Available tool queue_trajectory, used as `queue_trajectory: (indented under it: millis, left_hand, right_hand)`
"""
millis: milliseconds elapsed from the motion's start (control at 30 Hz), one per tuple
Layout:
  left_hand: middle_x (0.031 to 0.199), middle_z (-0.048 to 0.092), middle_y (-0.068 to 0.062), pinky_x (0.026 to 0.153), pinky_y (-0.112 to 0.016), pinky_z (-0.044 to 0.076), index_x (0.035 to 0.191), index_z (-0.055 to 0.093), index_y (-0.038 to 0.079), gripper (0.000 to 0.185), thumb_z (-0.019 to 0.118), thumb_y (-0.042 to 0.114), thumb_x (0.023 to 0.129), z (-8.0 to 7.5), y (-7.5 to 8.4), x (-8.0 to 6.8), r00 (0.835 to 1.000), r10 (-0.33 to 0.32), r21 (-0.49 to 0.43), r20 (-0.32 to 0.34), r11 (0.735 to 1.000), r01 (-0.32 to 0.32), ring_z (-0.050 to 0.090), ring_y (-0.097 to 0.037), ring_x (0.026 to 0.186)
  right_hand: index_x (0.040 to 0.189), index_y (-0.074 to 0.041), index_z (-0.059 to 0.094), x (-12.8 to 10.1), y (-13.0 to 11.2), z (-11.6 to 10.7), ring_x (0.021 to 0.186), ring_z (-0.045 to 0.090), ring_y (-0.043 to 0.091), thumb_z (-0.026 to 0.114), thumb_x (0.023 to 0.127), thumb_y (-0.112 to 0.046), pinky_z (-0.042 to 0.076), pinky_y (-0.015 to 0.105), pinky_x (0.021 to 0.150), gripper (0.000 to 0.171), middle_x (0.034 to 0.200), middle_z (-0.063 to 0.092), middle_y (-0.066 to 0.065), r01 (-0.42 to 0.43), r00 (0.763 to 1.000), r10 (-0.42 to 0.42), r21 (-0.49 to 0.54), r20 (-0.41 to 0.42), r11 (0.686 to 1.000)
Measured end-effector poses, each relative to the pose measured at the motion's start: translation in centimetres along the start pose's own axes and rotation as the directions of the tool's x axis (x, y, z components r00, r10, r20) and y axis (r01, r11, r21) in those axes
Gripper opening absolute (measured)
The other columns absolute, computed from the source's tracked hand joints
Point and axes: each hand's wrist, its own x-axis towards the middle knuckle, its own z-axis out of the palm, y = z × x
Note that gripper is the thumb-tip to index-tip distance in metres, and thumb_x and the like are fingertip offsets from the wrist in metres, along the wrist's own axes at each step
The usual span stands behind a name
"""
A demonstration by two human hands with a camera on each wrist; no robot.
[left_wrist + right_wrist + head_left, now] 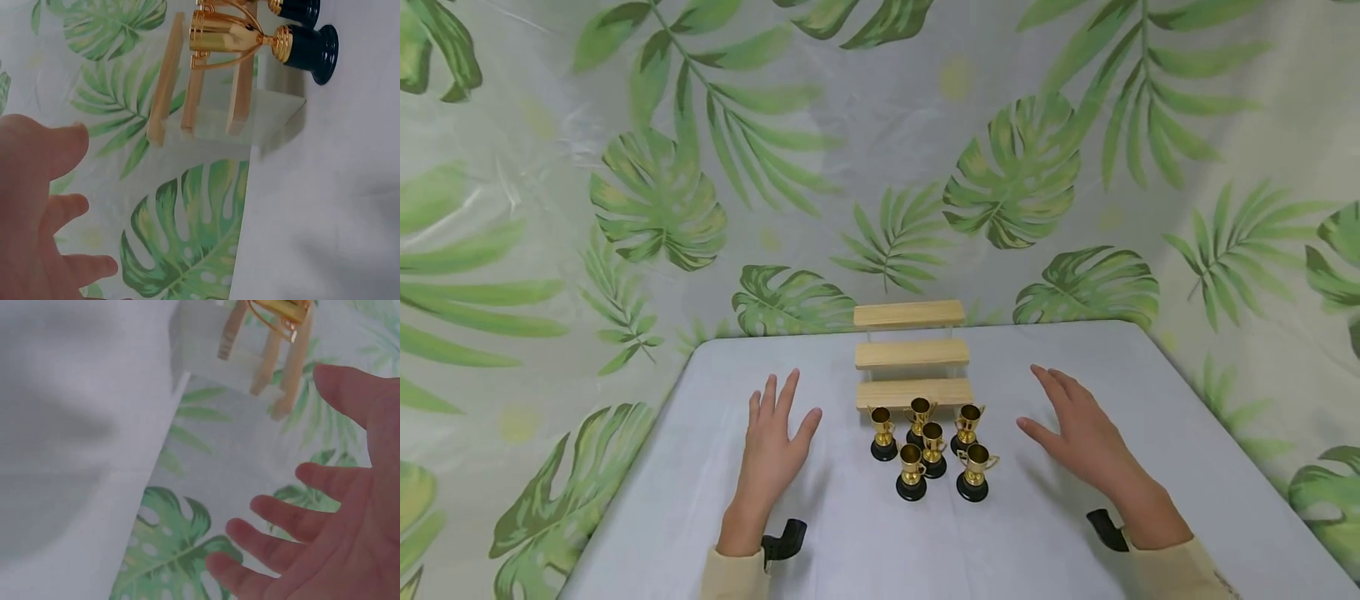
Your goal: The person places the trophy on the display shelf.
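Observation:
Several small gold trophy cups on black bases stand in a loose cluster mid-table, among them a front left trophy (912, 473) and a front right trophy (976, 473). Right behind them is a three-step display rack (913, 354) with pale wooden shelves and clear sides. To the left of the cluster my left hand (772, 454) hovers with fingers spread, holding nothing. My right hand (1086, 437) is held over the table on the other side, fingers extended and nothing in it. One trophy (228, 34) shows large in the left wrist view, apart from the fingers.
A white cloth covers the table (850, 550). Behind and beside it hangs a pale curtain (887, 125) printed with green leaves. Each wrist wears a black strap mount, such as the left mount (785, 540).

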Motion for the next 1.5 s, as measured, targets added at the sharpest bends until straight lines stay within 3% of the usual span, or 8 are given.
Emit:
queue_trajectory:
  millis: [200,300,433,600,833,1133,1333,1500]
  left_hand:
    - [0.158,0.035,-0.017,0.109,-0.066,0.033,0.156,0.038,0.021,0.061,0.060,0.037,0.102,0.2,0.5,1.2,1.000,-0.005,-0.178,-0.011,0.984,0.003,0.030,-0.038,0.145]
    - [0.152,0.044,-0.014,0.106,-0.059,0.040,0.153,0.044,0.021,0.055,0.061,0.033,0.102,0.6,0.3,2.0,0.997,-0.075,-0.286,0.012,0.955,0.075,0.042,-0.036,0.138]
    - [0.142,0.054,-0.012,0.100,-0.053,0.048,0.146,0.052,0.024,0.046,0.061,0.033,0.102,1.5,0.0,3.3,0.974,-0.201,-0.477,0.102,0.850,0.225,0.054,-0.033,0.128]
    - [0.134,0.060,-0.015,0.099,-0.051,0.050,0.141,0.058,0.020,0.038,0.061,0.026,0.103,2.7,-0.7,4.7,0.940,-0.272,-0.625,0.204,0.703,0.339,0.059,-0.036,0.120]
    - [0.133,0.060,-0.022,0.097,-0.047,0.052,0.136,0.063,0.014,0.038,0.064,0.027,0.100,5.0,-1.5,6.5,0.891,-0.327,-0.687,0.315,0.569,0.452,0.063,-0.038,0.115]
    - [0.122,0.064,-0.020,0.095,-0.049,0.053,0.137,0.061,0.009,0.040,0.065,0.021,0.099,7.8,-1.3,7.9,0.870,-0.283,-0.708,0.404,0.506,0.493,0.069,-0.030,0.103]
    - [0.117,0.068,-0.017,0.094,-0.048,0.054,0.135,0.061,0.000,0.038,0.062,0.015,0.100,8.7,-1.5,8.7,0.866,-0.258,-0.694,0.427,0.521,0.497,0.070,-0.023,0.095]
    - [0.109,0.072,-0.013,0.086,-0.042,0.057,0.128,0.067,0.004,0.034,0.068,0.017,0.096,9.1,-1.7,8.9,0.838,-0.256,-0.662,0.482,0.521,0.539,0.071,-0.020,0.089]
  right_hand:
    - [0.155,-0.014,0.039,0.8,-0.7,0.0,0.133,0.043,0.041,0.067,0.097,-0.043,0.044,0.064,0.096,0.071,0.148,0.043,0.017,0.095,0.995,-0.095,0.022,0.002,0.995]
    - [0.151,-0.013,0.044,1.2,-1.1,0.0,0.130,0.048,0.037,0.068,0.097,-0.039,0.046,0.060,0.096,0.065,0.144,0.049,0.013,0.133,0.991,-0.132,0.057,-0.024,0.990]
    - [0.149,-0.015,0.048,1.9,-1.4,0.2,0.121,0.056,0.032,0.069,0.098,-0.035,0.051,0.055,0.092,0.059,0.139,0.055,0.007,0.136,0.991,-0.135,0.141,-0.021,0.981]
    - [0.147,-0.016,0.051,3.0,-1.3,1.1,0.116,0.059,0.029,0.070,0.097,-0.031,0.055,0.052,0.089,0.056,0.137,0.057,0.006,0.121,0.992,-0.125,0.229,0.005,0.966]
    - [0.146,-0.018,0.053,4.1,-1.2,2.4,0.114,0.061,0.029,0.072,0.096,-0.029,0.056,0.050,0.086,0.055,0.137,0.058,0.008,0.121,0.991,-0.135,0.300,0.025,0.946]
    - [0.144,-0.017,0.055,4.1,-1.0,4.0,0.114,0.062,0.028,0.074,0.094,-0.030,0.056,0.049,0.088,0.054,0.136,0.060,0.006,0.063,0.989,-0.112,0.413,0.096,0.909]
    - [0.140,-0.018,0.059,4.4,-1.2,5.0,0.114,0.062,0.026,0.075,0.092,-0.037,0.055,0.045,0.090,0.054,0.131,0.064,0.003,0.004,0.989,-0.075,0.478,0.130,0.878]
    - [0.132,-0.016,0.066,4.2,-1.5,5.2,0.109,0.064,0.024,0.078,0.089,-0.037,0.057,0.036,0.086,0.050,0.124,0.067,-0.002,-0.041,0.987,-0.048,0.535,0.152,0.844]
